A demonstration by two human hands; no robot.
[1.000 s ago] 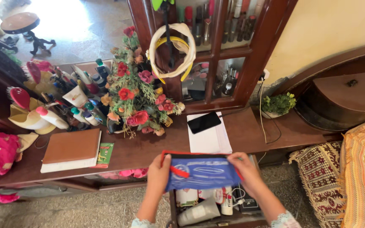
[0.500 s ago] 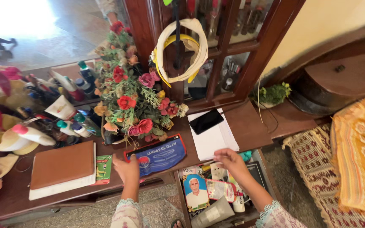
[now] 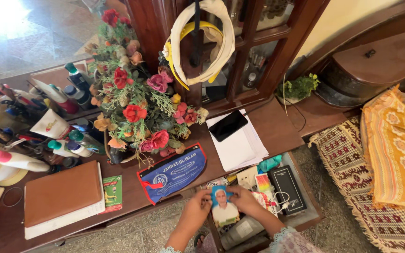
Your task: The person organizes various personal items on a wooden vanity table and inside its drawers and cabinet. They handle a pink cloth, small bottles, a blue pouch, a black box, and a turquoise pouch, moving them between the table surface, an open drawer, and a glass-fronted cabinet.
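- I see my left hand [image 3: 197, 212] and my right hand [image 3: 243, 200] low in the view, both closed on a photo card [image 3: 223, 209] with a blue top; the left fingers pinch its left edge and the right fingers pinch its right edge, so the card sits upright between them
- the card hangs over an open drawer [image 3: 305, 206] below the front edge of the wooden shelf [image 3: 277, 133]; it is just in front of the shelf, not on it
- in the drawer, just beside my right hand, lie a black box [image 3: 288, 189], a white cable [image 3: 281, 199], a small bright striped packet [image 3: 262, 182] and a grey tube [image 3: 242, 230] nearer to me; a teal cloth [image 3: 270, 163] sits at the drawer's back edge
- on the shelf, just above my left hand, a blue pouch with red trim [image 3: 174, 172] lies flat and tilted; it is near the card but apart from it
- right of the pouch a stack of white paper [image 3: 240, 147] carries a black phone [image 3: 228, 125]
- behind the pouch stands a bunch of artificial flowers [image 3: 137, 112]; left of it a brown book [image 3: 62, 193] lies beside a small green packet [image 3: 112, 192]
- headbands [image 3: 202, 42] hang on the cabinet frame above
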